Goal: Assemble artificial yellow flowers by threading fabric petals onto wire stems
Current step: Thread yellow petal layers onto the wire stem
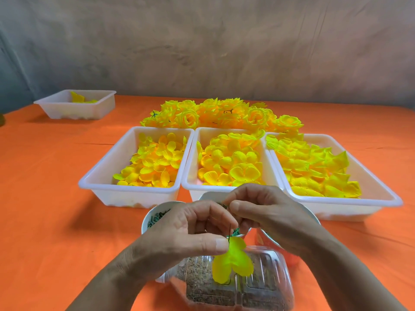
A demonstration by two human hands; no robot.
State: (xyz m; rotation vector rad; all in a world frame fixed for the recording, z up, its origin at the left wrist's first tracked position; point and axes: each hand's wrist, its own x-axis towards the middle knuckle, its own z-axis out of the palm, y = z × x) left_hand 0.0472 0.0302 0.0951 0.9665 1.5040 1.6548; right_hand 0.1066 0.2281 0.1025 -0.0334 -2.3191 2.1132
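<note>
Yellow fabric petal [232, 261] hanging low at centre, just below the two hands, threaded on a thin dark wire stem [230, 231] that rises from its top edge. Pinched at that top edge between thumb and forefinger of the left hand [190, 232], probably to keep the hole steady while the wire passes through. Right hand [260, 212] at one o'clock from the petal, fingertips closed on the wire's upper end, seemingly drawing it up; a small green piece showing just below those fingers, too small to tell whether calyx or bead. Both hands close together, each clamped on its own part, held above the containers rather than resting on anything.

Directly beneath, at six o'clock, a clear plastic container [242, 286] lying on its side with brown grainy filling inside, purpose unclear. At ten o'clock from the petal, a round cup [155, 217] of small green pieces, kept within easy reach of the left hand.

Farther out at twelve o'clock, three white trays side by side on the orange tabletop [45, 209]: left tray [101, 176], middle tray [190, 167] and right tray [381, 194], each holding loose yellow petals, apparently sorted by shape so layers can be taken in order. Behind them, a heap of finished flowers [213, 115]. Far off at ten o'clock, a fourth tray [56, 104], nearly empty.
</note>
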